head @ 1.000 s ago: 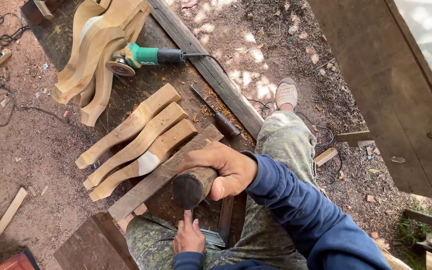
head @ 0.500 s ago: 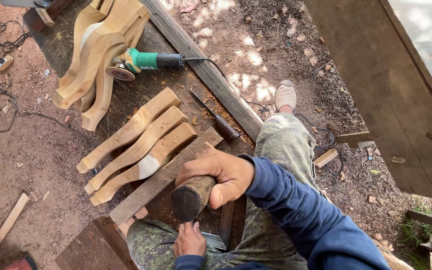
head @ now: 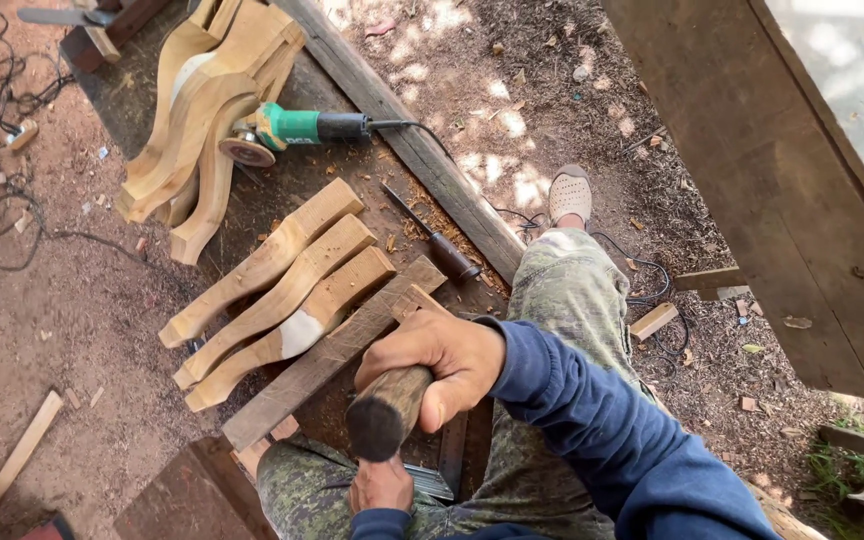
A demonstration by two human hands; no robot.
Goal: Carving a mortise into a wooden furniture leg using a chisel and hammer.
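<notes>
One mallet (head: 389, 410), three carved legs (head: 282, 290) beside

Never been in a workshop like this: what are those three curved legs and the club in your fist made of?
Curved legs: pale, bare wood, unfinished, grain showing. Club in the right hand: apparently dark, worn wood, rounded end.

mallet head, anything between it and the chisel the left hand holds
Nothing visible stands between them. The mallet, gripped in the right hand, sits directly above the left hand and the chisel; the chisel's struck end is hidden behind the mallet head.
</notes>
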